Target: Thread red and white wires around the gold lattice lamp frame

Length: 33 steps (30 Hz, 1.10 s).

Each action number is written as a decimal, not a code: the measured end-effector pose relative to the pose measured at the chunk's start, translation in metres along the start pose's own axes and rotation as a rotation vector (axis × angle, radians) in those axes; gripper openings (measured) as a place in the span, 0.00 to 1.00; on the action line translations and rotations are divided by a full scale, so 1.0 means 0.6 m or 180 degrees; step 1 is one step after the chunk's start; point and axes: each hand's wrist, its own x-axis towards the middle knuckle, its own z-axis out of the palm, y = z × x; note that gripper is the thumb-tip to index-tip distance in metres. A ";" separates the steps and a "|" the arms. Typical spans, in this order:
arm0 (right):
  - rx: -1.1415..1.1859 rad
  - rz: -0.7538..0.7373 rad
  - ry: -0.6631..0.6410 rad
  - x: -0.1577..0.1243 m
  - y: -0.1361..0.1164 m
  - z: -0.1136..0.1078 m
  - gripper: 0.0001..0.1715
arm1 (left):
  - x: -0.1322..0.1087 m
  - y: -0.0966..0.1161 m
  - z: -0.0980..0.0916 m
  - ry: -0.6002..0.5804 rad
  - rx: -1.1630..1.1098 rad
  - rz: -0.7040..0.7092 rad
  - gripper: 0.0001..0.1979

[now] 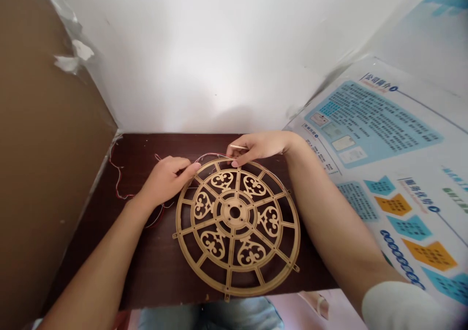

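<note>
A round wooden fretwork wheel point(236, 225) with carved scroll cut-outs and a hub in its middle lies flat on the dark brown table point(153, 266). My left hand point(164, 179) rests at the wheel's upper left rim, fingers curled and pinching a thin red and white wire point(210, 155). My right hand point(256, 147) is at the top of the rim, fingers closed on a small pale stick point(239, 147) and on the wire. The wire runs between both hands along the rim.
More thin red wire point(117, 176) loops loosely over the table's far left corner. A white wall stands behind, a brown panel point(40, 164) at left. A printed poster point(387, 164) with blue and orange boxes leans at right.
</note>
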 end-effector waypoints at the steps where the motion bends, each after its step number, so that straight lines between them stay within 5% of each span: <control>1: -0.0054 0.0048 0.0076 0.001 0.002 0.000 0.29 | 0.000 0.000 0.004 -0.0052 0.0057 0.0091 0.29; 9: -0.0100 0.0040 0.0284 0.013 0.018 0.001 0.29 | -0.001 -0.004 0.009 0.0610 -0.0303 -0.0412 0.13; 17: 0.0222 -0.0088 0.0328 0.002 0.002 0.001 0.30 | -0.003 -0.006 0.001 -0.0053 -0.0490 -0.0479 0.21; 26: 0.0627 -0.0273 0.0295 -0.026 -0.022 0.001 0.23 | -0.007 0.010 -0.027 -0.1114 -0.1703 -0.0862 0.31; 33: 0.0644 -0.0182 0.0279 -0.025 -0.022 0.002 0.24 | -0.006 0.018 -0.029 -0.1225 -0.1940 -0.0989 0.29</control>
